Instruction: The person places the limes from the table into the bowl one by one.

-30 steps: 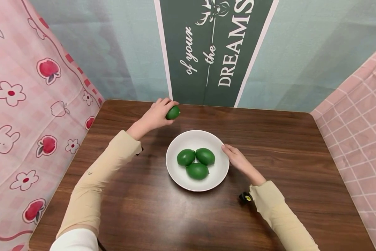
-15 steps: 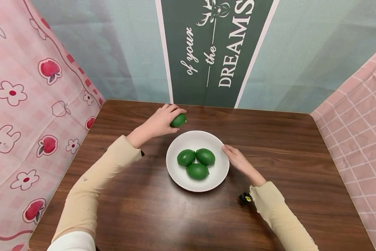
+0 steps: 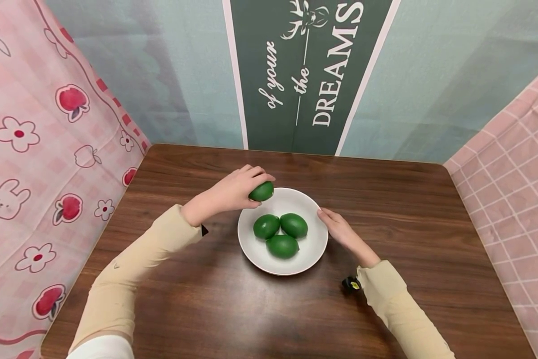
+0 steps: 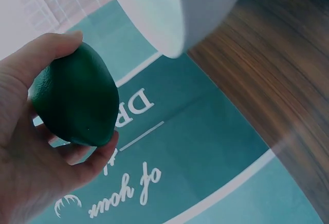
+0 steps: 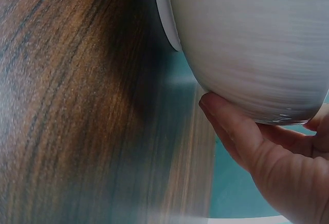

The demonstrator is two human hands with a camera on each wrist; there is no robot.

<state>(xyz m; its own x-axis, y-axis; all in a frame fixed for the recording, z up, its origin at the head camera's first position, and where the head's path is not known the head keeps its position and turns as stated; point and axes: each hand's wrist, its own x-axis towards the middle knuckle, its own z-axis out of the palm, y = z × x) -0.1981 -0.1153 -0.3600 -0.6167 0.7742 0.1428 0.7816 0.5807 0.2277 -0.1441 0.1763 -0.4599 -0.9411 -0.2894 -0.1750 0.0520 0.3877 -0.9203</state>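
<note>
My left hand (image 3: 239, 190) grips a green lime (image 3: 262, 191) over the far left rim of a white bowl (image 3: 311, 249). In the left wrist view, thumb and fingers curl round that lime (image 4: 77, 98), and the bowl (image 4: 205, 8) is apart from it. Inside the bowl three more limes lie close together: one at left (image 3: 266, 227), one at right (image 3: 294, 226) and one in front (image 3: 282, 246). My right hand (image 3: 341, 229) holds the bowl's right rim. In the right wrist view its fingers (image 5: 231, 121) lie along the bowl's outer wall (image 5: 247, 44); the thumb is mostly hidden.
The bowl stands on a dark wooden table (image 3: 197, 309). A teal cloth (image 3: 430, 75) with a dark lettered panel (image 3: 291, 99) hangs behind the far edge. Pink cloths (image 3: 40, 199) flank the table. A small black object (image 3: 351, 284) sits by the right sleeve.
My left hand has moved right and nearer with the lime, from the table's far edge to over the bowl's rim. The right hand and bowl have stayed put.
</note>
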